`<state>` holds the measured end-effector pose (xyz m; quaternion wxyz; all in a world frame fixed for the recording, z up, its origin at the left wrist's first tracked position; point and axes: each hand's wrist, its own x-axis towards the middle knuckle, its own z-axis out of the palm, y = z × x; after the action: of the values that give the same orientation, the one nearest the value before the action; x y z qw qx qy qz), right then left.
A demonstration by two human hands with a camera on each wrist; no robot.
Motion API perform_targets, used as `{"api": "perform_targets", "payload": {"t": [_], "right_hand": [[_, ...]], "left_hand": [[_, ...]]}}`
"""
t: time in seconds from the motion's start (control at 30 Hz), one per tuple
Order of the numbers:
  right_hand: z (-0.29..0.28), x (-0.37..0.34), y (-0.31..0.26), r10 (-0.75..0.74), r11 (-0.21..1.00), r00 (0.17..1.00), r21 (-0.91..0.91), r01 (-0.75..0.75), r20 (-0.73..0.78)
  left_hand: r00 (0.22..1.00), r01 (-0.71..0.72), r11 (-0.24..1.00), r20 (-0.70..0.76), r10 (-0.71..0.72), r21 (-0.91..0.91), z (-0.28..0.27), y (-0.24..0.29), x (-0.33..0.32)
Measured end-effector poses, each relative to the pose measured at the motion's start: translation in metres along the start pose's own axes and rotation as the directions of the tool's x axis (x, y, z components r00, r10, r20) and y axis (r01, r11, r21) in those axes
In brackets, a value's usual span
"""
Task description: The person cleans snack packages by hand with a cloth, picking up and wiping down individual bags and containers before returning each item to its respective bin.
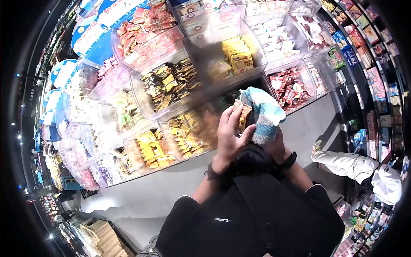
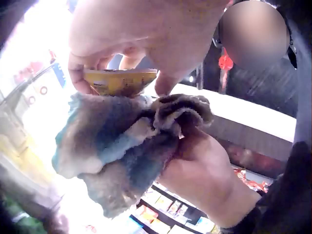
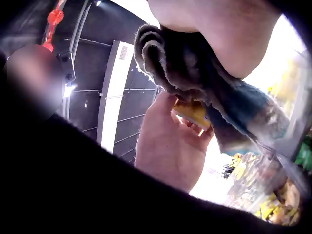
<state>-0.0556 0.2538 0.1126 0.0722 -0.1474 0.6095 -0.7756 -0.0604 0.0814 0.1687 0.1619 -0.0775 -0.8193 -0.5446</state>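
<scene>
In front of the person's chest, the left hand (image 1: 230, 135) grips a small yellow-and-orange snack packet (image 1: 243, 115) between thumb and fingers. The packet (image 2: 119, 82) shows edge-on in the left wrist view, right against the cloth. A fluffy blue-and-white striped towel (image 1: 264, 116) is bunched in the right hand (image 1: 277, 147), whose fingers are mostly hidden beneath it. From the right wrist view, folded layers of the towel (image 3: 161, 58) hang under the right hand (image 3: 219, 29), with the left hand (image 3: 170, 141) and packet just below.
Tiered clear bins hold wrapped snacks: dark-and-gold packets (image 1: 169, 83), yellow packets (image 1: 152, 150), red packets (image 1: 289, 85). A compartment with a dark interior (image 1: 257, 82) lies just beyond the towel. Another person's light-trousered leg (image 1: 342, 162) is at right, before stocked shelves (image 1: 372, 85).
</scene>
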Motion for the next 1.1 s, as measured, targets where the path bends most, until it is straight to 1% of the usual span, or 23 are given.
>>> {"api": "perform_targets", "payload": {"t": [0.03, 0.13, 0.17, 0.2, 0.23, 0.27, 0.3, 0.33, 0.37, 0.4, 0.43, 0.47, 0.5, 0.53, 0.63, 0.67, 0.7, 0.73, 0.8, 0.87, 0.93, 1.0, 1.1], "right_hand": [[0.001, 0.004, -0.005, 0.081, 0.996, 0.997, 0.037, -0.082, 0.011], [-0.009, 0.006, 0.01, -0.03, 0.999, 0.999, -0.019, 0.03, 0.036], [0.0, 0.012, -0.006, -0.064, 0.998, 0.998, 0.029, 0.064, 0.017], [-0.012, 0.007, 0.006, -0.117, 0.978, 0.993, -0.171, 0.116, 0.001], [-0.018, 0.009, 0.002, -0.122, 0.964, 0.992, -0.238, 0.122, 0.015], [-0.024, 0.011, -0.002, -0.123, 0.944, 0.992, -0.305, 0.126, 0.029], [-0.03, 0.011, 0.001, -0.217, 0.848, 0.975, -0.488, 0.206, 0.033], [-0.034, 0.01, 0.008, -0.11, 0.948, 0.992, -0.305, 0.086, -0.062], [-0.032, 0.013, 0.007, -0.001, 0.996, 0.988, -0.092, -0.014, -0.157], [-0.031, 0.016, 0.004, 0.082, 0.923, 0.989, 0.385, -0.03, -0.12], [-0.028, 0.021, -0.002, 0.164, 0.635, 0.983, 0.772, -0.042, -0.082], [-0.022, 0.023, -0.009, 0.09, 0.869, 0.99, 0.494, -0.024, -0.11], [-0.018, 0.022, -0.014, 0.011, 0.988, 0.994, 0.151, 0.006, -0.112], [-0.017, 0.022, -0.014, -0.036, 0.999, 0.994, 0.02, 0.038, -0.104], [-0.017, 0.015, -0.007, -0.047, 0.998, 0.999, 0.053, 0.047, -0.002], [-0.01, 0.016, -0.017, -0.185, 0.961, 0.974, -0.182, 0.207, 0.128], [-0.011, 0.008, -0.012, -0.048, 0.997, 0.992, -0.054, 0.055, 0.116], [-0.012, 0.006, -0.004, -0.07, 0.997, 0.99, -0.032, 0.074, 0.12], [-0.007, 0.007, -0.003, -0.092, 0.993, 0.988, 0.084, 0.082, 0.127], [-0.001, 0.013, -0.014, -0.153, 0.98, 0.982, -0.107, 0.165, 0.114], [-0.001, 0.019, -0.022, -0.157, 0.962, 0.982, -0.206, 0.177, 0.109], [-0.001, 0.019, -0.028, -0.094, 0.973, 0.992, -0.202, 0.109, 0.083], [0.003, 0.02, -0.039, -0.023, 0.982, 0.999, -0.189, 0.03, 0.035]], "left_hand": [[1.0, -0.012, 0.999, 0.0, 0.012, 0.046, 0.002, -0.005, -0.002], [0.999, -0.023, 0.998, 0.029, 0.021, 0.051, 0.001, -0.022, -0.004], [0.998, -0.051, 0.995, 0.048, 0.047, 0.089, -0.003, -0.021, -0.001], [0.997, 0.073, 0.991, 0.041, -0.069, -0.116, -0.003, -0.023, -0.002], [0.982, 0.19, 0.93, 0.056, -0.181, -0.316, -0.002, -0.026, -0.004], [0.953, 0.294, 0.814, 0.094, -0.287, -0.5, -0.002, -0.025, -0.004], [0.902, 0.408, 0.619, 0.192, -0.387, -0.671, -0.008, -0.025, -0.004], [0.883, 0.431, 0.488, 0.243, -0.402, -0.759, -0.015, -0.021, -0.004], [0.882, 0.429, 0.474, 0.244, -0.402, -0.769, -0.02, -0.014, -0.001], [0.882, 0.428, 0.46, 0.246, -0.402, -0.778, -0.024, -0.009, 0.001], [0.905, 0.371, 0.48, 0.192, -0.38, -0.795, -0.019, -0.008, 0.004], [0.916, 0.347, 0.515, 0.165, -0.366, -0.784, -0.018, -0.008, 0.005], [0.926, 0.324, 0.548, 0.139, -0.352, -0.771, -0.016, -0.009, 0.006], [0.936, 0.3, 0.579, 0.115, -0.334, -0.758, -0.015, -0.009, 0.006], [0.967, 0.211, 0.752, 0.023, -0.252, -0.625, -0.006, -0.012, 0.004], [0.978, 0.168, 0.805, -0.009, -0.21, -0.569, -0.006, -0.009, 0.007], [0.994, 0.061, 0.902, -0.06, -0.096, -0.428, -0.009, -0.006, 0.01], [0.994, -0.049, 0.961, -0.11, 0.02, -0.271, -0.013, 0.0, 0.016], [0.981, -0.178, 0.982, -0.092, 0.172, -0.059, -0.016, 0.006, 0.023], [0.971, -0.228, 0.974, -0.078, 0.228, 0.007, -0.018, 0.009, 0.026], [0.959, -0.276, 0.959, -0.055, 0.279, 0.058, -0.02, 0.009, 0.028], [0.947, -0.319, 0.943, -0.022, 0.322, 0.092, -0.023, 0.009, 0.027], [0.95, -0.311, 0.949, 0.021, 0.313, -0.043, -0.029, 0.019, 0.029]]}}
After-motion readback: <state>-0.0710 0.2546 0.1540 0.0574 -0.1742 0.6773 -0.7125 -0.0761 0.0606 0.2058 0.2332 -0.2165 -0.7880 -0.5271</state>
